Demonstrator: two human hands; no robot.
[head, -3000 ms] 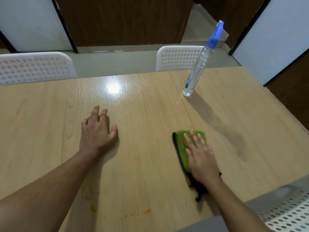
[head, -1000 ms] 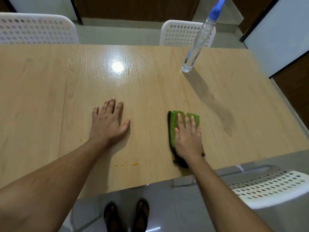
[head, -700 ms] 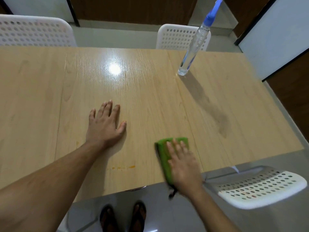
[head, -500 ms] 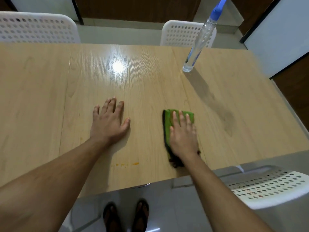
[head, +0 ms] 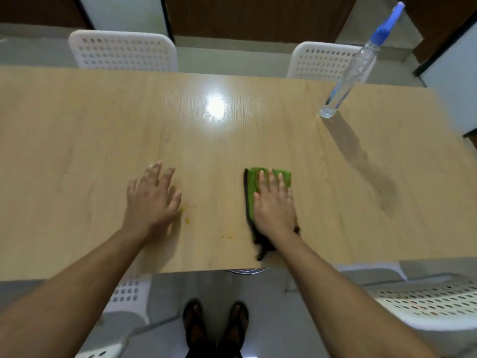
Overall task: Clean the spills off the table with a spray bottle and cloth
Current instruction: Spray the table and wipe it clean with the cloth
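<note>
While the right hand (head: 275, 202) presses flat, fingers straight, on a green cloth (head: 254, 180) near the table's (head: 77, 140) front edge, the left hand (head: 152, 198) lies spread, palm down, holding nothing.
Clear spray bottle (head: 348, 78), blue nozzle, stands toward the far right corner; any label is unreadable, perhaps none. Orange spills (head: 187, 220) dot the surface between the hands, just beside the left thumb.
</note>
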